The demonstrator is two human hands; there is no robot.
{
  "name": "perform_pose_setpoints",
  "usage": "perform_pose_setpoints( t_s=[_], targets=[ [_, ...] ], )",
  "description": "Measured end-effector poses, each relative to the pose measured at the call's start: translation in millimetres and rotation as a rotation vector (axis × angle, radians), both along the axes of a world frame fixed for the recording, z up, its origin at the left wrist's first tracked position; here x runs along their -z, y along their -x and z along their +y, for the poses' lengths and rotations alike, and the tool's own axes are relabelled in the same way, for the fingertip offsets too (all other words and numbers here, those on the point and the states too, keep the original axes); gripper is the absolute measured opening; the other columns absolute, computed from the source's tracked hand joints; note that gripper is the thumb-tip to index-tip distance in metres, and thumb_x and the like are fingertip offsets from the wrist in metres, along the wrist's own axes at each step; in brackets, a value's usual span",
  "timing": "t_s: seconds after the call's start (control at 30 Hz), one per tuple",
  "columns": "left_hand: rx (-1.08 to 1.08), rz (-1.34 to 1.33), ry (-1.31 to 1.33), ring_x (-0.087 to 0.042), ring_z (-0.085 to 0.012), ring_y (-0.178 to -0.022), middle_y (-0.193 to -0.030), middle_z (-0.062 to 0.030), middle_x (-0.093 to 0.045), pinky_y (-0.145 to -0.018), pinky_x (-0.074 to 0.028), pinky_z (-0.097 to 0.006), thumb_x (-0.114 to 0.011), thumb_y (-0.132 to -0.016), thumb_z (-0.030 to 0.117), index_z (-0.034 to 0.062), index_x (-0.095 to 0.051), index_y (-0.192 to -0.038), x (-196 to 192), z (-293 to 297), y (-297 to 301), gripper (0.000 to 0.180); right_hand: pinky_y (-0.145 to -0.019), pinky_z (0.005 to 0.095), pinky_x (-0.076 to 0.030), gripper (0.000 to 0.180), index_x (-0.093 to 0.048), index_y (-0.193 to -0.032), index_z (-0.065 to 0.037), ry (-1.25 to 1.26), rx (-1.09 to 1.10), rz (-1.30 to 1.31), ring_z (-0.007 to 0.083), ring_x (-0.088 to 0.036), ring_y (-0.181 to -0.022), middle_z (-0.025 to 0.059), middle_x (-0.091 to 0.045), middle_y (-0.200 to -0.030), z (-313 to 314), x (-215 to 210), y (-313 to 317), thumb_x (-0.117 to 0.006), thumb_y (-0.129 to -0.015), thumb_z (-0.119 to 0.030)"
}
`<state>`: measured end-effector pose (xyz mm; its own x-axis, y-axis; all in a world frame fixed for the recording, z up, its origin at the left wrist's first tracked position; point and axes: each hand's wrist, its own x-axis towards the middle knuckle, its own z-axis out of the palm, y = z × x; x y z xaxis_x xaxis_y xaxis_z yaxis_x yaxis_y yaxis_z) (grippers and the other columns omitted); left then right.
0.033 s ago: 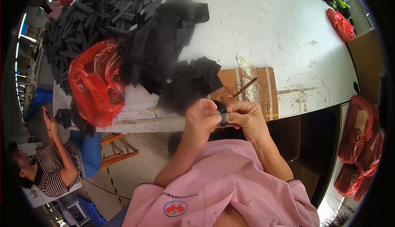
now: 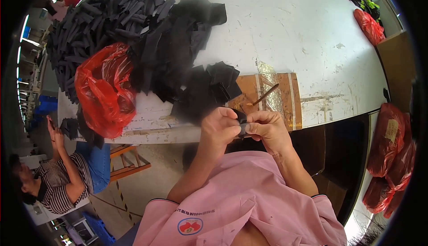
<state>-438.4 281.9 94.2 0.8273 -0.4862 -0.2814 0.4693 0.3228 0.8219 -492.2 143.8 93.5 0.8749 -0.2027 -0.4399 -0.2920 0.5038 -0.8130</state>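
Just over the table's near edge, both hands are pinched together on a small black piece of fabric-like material [image 2: 241, 117]. My left hand [image 2: 217, 128] grips it from the left between thumb and fingers. From the other side, my right hand [image 2: 267, 128] pinches it too, and the fingertips hide much of it. Beyond my hands lies a brown cardboard sheet [image 2: 292, 101] with strips of tape and a thin brown stick [image 2: 266, 94] on it. Flat black cut pieces [image 2: 223, 77] overlap the cardboard's left side.
Grey rolled pieces [image 2: 129, 12] and a larger black heap [image 2: 165, 52] cover the table's far left. A red plastic bag [image 2: 104, 92] sits near the left edge. Full red bags [image 2: 385, 143] stand at right. A seated person [image 2: 64, 179] works at left beside an orange stool [image 2: 129, 162].
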Motion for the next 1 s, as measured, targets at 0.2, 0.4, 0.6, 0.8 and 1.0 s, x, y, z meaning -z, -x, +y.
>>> perform_pose_setpoints(
  t_s=[0.2, 0.4, 0.6, 0.8, 1.0],
  targets=[
    [-0.339, -1.061, -0.720, -0.046, -0.0009, -0.047, -0.072, -0.0076, -0.059, -0.039, -0.033, -0.015, -0.054, -0.071, -0.009, -0.0012, -0.052, -0.085, 12, -17, 7, 0.016, -0.044, 0.0182, -0.033, 0.006, -0.060, -0.078, -0.001, -0.328, 0.020, 0.049, 0.0053, -0.044, -0.053, 0.0012, -0.055, -0.065, 3, -6, 2, -0.062, -0.075, -0.006],
    [-0.083, 0.225, 0.147, -0.034, -0.0023, -0.038, -0.069, -0.0101, -0.057, -0.034, -0.024, -0.016, -0.051, -0.072, -0.010, -0.0004, -0.048, -0.092, -21, -17, -6, 0.022, -0.055, 0.0214, -0.036, 0.021, -0.051, -0.072, -0.007, -0.485, -0.060, -0.033, 0.0087, -0.044, -0.060, 0.0003, -0.049, -0.067, -3, -3, 0, -0.058, -0.081, -0.024],
    [0.357, 0.101, 0.492, -0.036, -0.0020, -0.045, -0.063, -0.0017, -0.045, -0.036, -0.023, -0.017, -0.052, -0.070, -0.009, -0.0053, -0.042, -0.108, -29, 3, -5, 0.040, -0.063, 0.0213, -0.040, 0.017, -0.051, -0.074, -0.005, -0.200, -0.127, -0.335, 0.0089, -0.048, -0.067, 0.0018, -0.051, -0.079, 5, -12, 4, -0.056, -0.083, -0.019],
    [-0.220, -0.539, -0.407, -0.041, -0.0007, -0.048, -0.071, -0.0027, -0.055, -0.038, -0.026, -0.015, -0.051, -0.071, -0.011, -0.0032, -0.053, -0.091, 0, -22, 8, 0.022, -0.056, 0.0260, -0.044, 0.007, -0.050, -0.077, -0.002, 0.771, 0.070, -0.513, 0.0151, -0.054, -0.072, 0.0065, -0.052, -0.085, 6, -3, -1, -0.057, -0.077, -0.003],
    [-0.419, -0.544, -0.322, -0.042, -0.0023, -0.044, -0.067, -0.0040, -0.055, -0.036, -0.032, -0.016, -0.048, -0.072, -0.013, -0.0022, -0.052, -0.083, 17, -30, 11, 0.016, -0.054, 0.0250, -0.044, 0.008, -0.049, -0.076, -0.002, 0.867, 0.141, -0.368, 0.0151, -0.054, -0.062, 0.0076, -0.053, -0.079, 17, -2, 1, -0.057, -0.077, -0.003]
  ],
)
